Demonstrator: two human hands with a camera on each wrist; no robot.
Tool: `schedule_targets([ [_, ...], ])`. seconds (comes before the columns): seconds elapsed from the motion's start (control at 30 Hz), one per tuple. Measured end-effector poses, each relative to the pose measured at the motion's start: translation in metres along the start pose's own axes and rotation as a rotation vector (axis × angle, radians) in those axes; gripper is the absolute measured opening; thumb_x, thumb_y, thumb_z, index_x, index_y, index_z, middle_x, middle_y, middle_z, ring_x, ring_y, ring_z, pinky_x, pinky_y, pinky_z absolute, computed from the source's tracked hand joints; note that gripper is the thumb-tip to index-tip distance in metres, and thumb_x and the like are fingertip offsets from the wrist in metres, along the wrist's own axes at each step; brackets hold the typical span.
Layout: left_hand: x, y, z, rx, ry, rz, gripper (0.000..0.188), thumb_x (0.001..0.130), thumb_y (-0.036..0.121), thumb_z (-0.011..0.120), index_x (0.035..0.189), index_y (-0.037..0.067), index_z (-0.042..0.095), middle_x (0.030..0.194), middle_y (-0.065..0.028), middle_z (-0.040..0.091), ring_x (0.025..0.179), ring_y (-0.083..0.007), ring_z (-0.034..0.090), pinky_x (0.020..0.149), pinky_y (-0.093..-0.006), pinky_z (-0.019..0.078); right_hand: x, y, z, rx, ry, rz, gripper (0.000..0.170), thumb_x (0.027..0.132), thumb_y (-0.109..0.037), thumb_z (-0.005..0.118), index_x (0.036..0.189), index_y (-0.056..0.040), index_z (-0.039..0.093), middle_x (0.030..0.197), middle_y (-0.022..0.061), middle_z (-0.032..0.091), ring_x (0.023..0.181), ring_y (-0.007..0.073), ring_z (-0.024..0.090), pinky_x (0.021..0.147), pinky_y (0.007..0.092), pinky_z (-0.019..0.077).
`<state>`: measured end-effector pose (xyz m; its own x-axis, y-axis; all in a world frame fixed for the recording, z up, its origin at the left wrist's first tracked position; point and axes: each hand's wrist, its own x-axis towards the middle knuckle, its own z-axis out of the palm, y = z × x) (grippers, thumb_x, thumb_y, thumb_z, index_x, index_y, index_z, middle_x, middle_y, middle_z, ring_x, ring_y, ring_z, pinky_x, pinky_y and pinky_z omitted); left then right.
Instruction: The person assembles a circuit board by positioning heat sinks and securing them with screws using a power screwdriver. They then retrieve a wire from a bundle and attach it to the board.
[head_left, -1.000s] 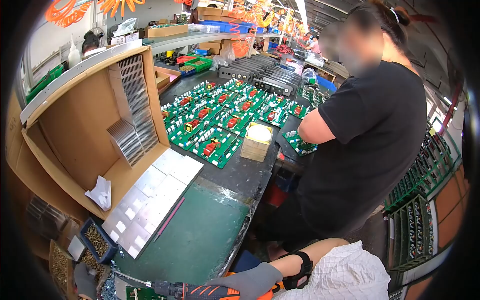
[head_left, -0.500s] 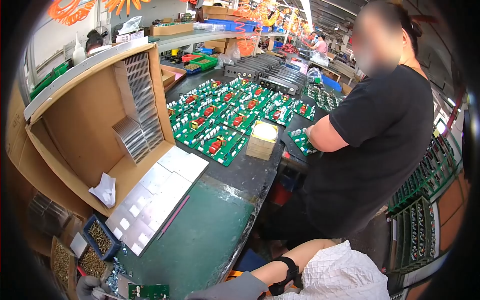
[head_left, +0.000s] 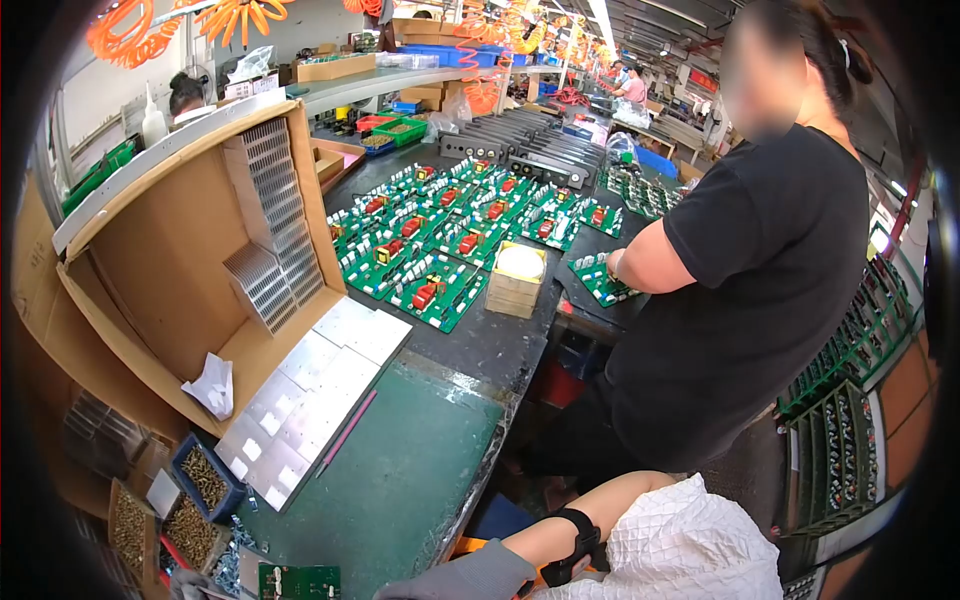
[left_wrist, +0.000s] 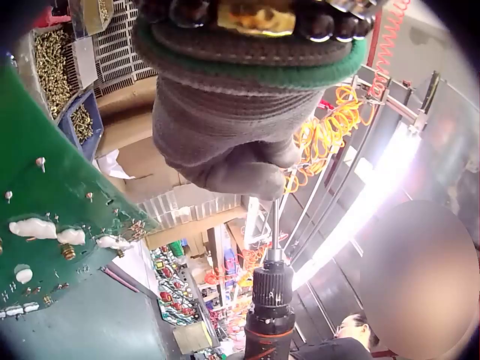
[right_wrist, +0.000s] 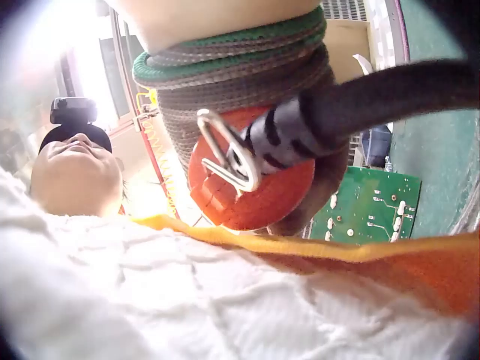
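Down at the bottom edge of the head view, the gloved left hand is just beside the green board in the lower left. From the left wrist you can see its fingers curled in, pinching the end of the bit on the driver. The driver stands in the lower middle of that view, and the board fills its left side, solder side showing.

The gloved right hand grips the driver by its body, behind the round red end; most of its fingers are hidden. A thick black cord runs off that end to the upper right, with a metal hook beside it.

Over at the lower left of the head view sit bins of screws. Above them a big carton lies open, metal plates laid out along its edge. Somebody in a black shirt stands at the right, near rows of populated boards.
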<state>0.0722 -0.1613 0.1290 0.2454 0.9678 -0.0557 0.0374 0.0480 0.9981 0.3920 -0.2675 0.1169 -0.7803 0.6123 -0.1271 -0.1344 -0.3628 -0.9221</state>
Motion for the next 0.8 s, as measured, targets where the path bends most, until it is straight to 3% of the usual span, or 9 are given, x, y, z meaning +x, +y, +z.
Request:
schedule_targets([
  [0.33,-0.011,0.036,0.024,0.125,-0.027,-0.076,0.031,0.093,0.035,0.061,0.091,0.005,0.056,0.059,0.0026,0.046,0.051,-0.0054,0.041,0.048,-0.0197,0.0304,-0.015,0.011,0.001,-0.140,0.033,-0.117,0.092,0.069,-0.026,0.085,0.141,-0.0001,0.033,0.128,0.0109,0.052,0.116,0.0193,0.049,0.098,0.0326,0.0420],
  [0.4,-0.021,0.054,0.034,0.182,-0.027,-0.153,0.029,0.092,0.033,0.063,0.090,0.005,0.057,0.059,0.0029,0.048,0.051,-0.0044,0.041,0.049,-0.0193,0.0308,-0.027,0.020,-0.007,-0.116,0.026,0.016,0.096,0.073,-0.031,0.081,0.144,0.0002,0.024,0.133,0.0125,0.047,0.121,0.0194,0.044,0.102,0.0325,0.0371],
  [0.43,-0.017,0.047,0.008,0.144,-0.165,-0.275,0.037,0.091,0.033,0.064,0.108,0.001,0.056,0.079,-0.0068,0.061,0.069,-0.0141,0.058,0.060,-0.0249,0.0457,-0.030,0.026,-0.008,-0.089,-0.009,0.087,0.099,0.075,-0.034,0.080,0.146,0.0003,0.020,0.136,0.0133,0.044,0.123,0.0194,0.042,0.104,0.0324,0.0347],
  [0.47,-0.014,0.013,0.002,0.123,0.041,-0.141,0.041,0.078,0.038,0.074,0.075,0.003,0.052,0.059,-0.0044,0.054,0.045,-0.0134,0.051,0.041,-0.0270,0.0378,-0.029,0.028,-0.006,-0.060,-0.060,0.163,0.101,0.077,-0.036,0.078,0.148,0.0005,0.015,0.139,0.0140,0.042,0.126,0.0195,0.040,0.106,0.0323,0.0322],
  [0.5,-0.016,0.028,0.017,0.071,0.003,-0.185,0.027,0.079,0.025,0.066,0.070,0.002,0.056,0.058,-0.0056,0.054,0.047,-0.0123,0.050,0.043,-0.0268,0.0344,-0.030,0.005,-0.002,-0.112,-0.068,0.231,0.101,0.076,-0.034,0.079,0.147,0.0009,0.016,0.137,0.0135,0.044,0.124,0.0195,0.042,0.103,0.0316,0.0342],
  [0.53,-0.013,0.027,0.015,0.143,-0.028,-0.191,0.037,0.078,0.033,0.068,0.071,-0.002,0.057,0.052,-0.0060,0.052,0.039,-0.0119,0.045,0.037,-0.0251,0.0317,-0.033,0.012,-0.001,-0.090,-0.036,0.179,0.098,0.075,-0.033,0.080,0.145,0.0010,0.020,0.133,0.0129,0.047,0.120,0.0187,0.044,0.101,0.0311,0.0354],
  [0.63,-0.013,0.037,0.020,0.154,-0.158,-0.267,0.030,0.080,0.026,0.066,0.079,-0.004,0.062,0.058,-0.0073,0.058,0.045,-0.0113,0.051,0.043,-0.0231,0.0371,-0.036,0.004,0.000,-0.184,-0.035,0.253,0.094,0.074,-0.032,0.081,0.145,-0.0023,0.026,0.130,0.0113,0.048,0.116,0.0174,0.046,0.100,0.0308,0.0376],
  [0.67,-0.017,0.029,0.022,0.085,-0.109,-0.255,0.035,0.079,0.031,0.073,0.086,-0.001,0.060,0.060,-0.0065,0.056,0.044,-0.0122,0.049,0.041,-0.0241,0.0352,-0.037,0.005,0.002,-0.178,-0.088,0.262,0.094,0.074,-0.032,0.081,0.145,-0.0023,0.026,0.130,0.0113,0.048,0.116,0.0174,0.046,0.100,0.0308,0.0376],
  [0.8,-0.033,0.015,0.048,-0.215,-0.001,-0.243,0.025,0.094,0.022,0.058,0.103,-0.001,0.057,0.073,-0.0052,0.060,0.056,-0.0108,0.053,0.050,-0.0221,0.0413,-0.042,0.001,0.011,-0.124,0.048,0.455,0.092,0.070,-0.029,0.084,0.141,-0.0028,0.031,0.112,0.0081,0.053,0.096,0.0149,0.052,0.084,0.0285,0.0457],
])
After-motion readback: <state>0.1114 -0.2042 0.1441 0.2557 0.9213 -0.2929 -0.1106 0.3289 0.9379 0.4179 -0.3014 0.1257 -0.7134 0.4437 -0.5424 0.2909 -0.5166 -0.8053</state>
